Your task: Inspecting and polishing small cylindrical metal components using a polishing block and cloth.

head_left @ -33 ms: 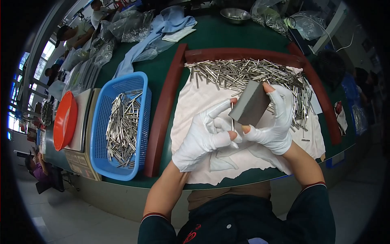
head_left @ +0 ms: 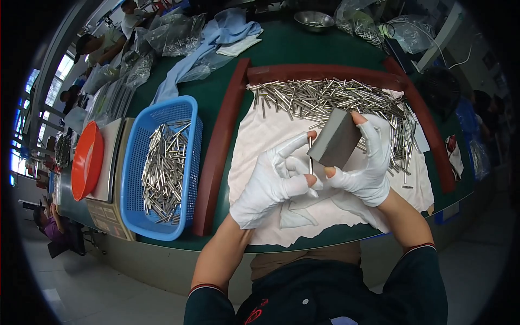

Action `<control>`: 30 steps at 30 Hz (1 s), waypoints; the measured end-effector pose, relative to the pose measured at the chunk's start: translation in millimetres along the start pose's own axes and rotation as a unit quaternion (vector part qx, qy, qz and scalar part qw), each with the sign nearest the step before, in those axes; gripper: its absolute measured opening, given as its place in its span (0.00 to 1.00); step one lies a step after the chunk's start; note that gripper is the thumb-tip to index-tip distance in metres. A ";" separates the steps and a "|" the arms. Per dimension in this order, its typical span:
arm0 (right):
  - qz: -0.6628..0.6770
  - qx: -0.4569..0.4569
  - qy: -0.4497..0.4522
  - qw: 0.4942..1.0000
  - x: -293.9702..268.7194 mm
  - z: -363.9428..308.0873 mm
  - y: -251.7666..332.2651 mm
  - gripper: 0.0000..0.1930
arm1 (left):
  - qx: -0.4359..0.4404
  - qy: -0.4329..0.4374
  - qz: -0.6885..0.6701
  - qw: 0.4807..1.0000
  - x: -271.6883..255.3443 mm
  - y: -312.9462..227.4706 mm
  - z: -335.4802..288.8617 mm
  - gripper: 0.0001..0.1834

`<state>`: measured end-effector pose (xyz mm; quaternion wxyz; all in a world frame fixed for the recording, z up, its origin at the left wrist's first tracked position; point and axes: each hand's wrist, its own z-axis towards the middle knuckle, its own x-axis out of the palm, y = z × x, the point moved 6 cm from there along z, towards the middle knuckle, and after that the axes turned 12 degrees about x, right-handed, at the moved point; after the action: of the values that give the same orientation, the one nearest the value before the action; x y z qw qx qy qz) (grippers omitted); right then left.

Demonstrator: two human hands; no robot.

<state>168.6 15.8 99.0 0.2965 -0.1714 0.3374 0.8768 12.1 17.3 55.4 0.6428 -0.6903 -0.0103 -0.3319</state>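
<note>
My left hand [head_left: 276, 181], in a white glove with bare fingertips, pinches a thin metal pin [head_left: 311, 157] between thumb and forefinger. The pin stands nearly upright, close beside a grey rectangular block [head_left: 338, 140]. Whether pin and block touch, I cannot tell. Gripping the block by opposite edges is my right hand [head_left: 365, 168], gloved the same way, thumb below and forefinger above. Both hands are over a pale cloth [head_left: 252, 146]. Many loose metal pins [head_left: 309, 97] lie heaped along the cloth's far and right sides.
A dark red raised frame [head_left: 219, 157] borders the cloth on three sides. Left of it stands a blue basket [head_left: 193, 157] of pins, then a red bowl [head_left: 86, 161]. A metal bowl [head_left: 314, 20] and bags are at the back. Other people sit at far left.
</note>
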 end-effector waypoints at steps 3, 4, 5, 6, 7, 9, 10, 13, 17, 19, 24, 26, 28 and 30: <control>0.004 0.004 -0.002 1.000 0.7 2.8 6.1 0.46 | -0.006 0.000 -0.002 1.000 3.5 1.7 0.5 0.38; -0.002 0.006 -0.012 1.000 -0.1 4.3 9.2 0.46 | -0.021 0.002 0.003 1.000 5.9 3.6 0.2 0.39; -0.002 0.005 -0.014 1.000 -0.8 3.1 6.3 0.46 | -0.021 0.003 0.005 1.000 2.4 3.0 0.1 0.39; 0.008 0.004 -0.003 1.000 -0.9 0.0 0.2 0.45 | -0.006 0.013 -0.025 1.000 -1.9 1.3 -0.2 0.39; 0.019 0.003 0.008 1.000 0.9 -2.4 -3.7 0.45 | 0.008 0.024 -0.055 0.998 -4.2 -0.4 -0.1 0.40; 0.030 0.012 0.002 0.999 1.1 -3.2 -5.8 0.45 | 0.000 0.021 -0.067 0.998 4.1 1.9 1.0 0.42; 0.044 0.032 -0.001 0.999 2.8 -0.7 -6.5 0.45 | -0.006 0.009 -0.076 0.997 9.4 1.0 1.8 0.44; 0.044 0.046 0.001 0.998 1.7 -1.8 -5.1 0.45 | -0.018 0.012 -0.110 0.994 0.1 2.8 -1.5 0.46; 0.027 0.039 -0.005 0.999 3.0 -2.4 -6.3 0.44 | -0.043 0.005 -0.113 0.993 0.3 3.0 -2.4 0.46; 0.031 0.034 -0.006 0.999 0.5 2.9 -1.1 0.44 | -0.042 0.016 -0.115 0.992 6.8 2.2 -1.4 0.46; 0.036 0.045 0.002 0.998 2.1 -0.4 -7.1 0.44 | -0.028 0.027 -0.136 0.990 -1.5 6.0 0.0 0.45; 0.032 0.036 -0.016 0.999 1.2 4.1 0.3 0.43 | -0.045 0.026 -0.120 0.991 5.8 6.9 1.4 0.45; 0.028 0.037 -0.014 0.999 0.3 4.6 0.2 0.43 | -0.034 0.022 -0.124 0.992 -2.4 8.4 0.2 0.45; 0.027 0.037 -0.012 0.999 1.1 3.3 -1.9 0.43 | -0.021 0.017 -0.126 0.992 -6.0 7.5 -0.3 0.44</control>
<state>168.6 19.6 99.9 0.2825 -0.1404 0.3708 0.8735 10.6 18.2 45.9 0.5811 -0.6915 -0.0791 -0.4218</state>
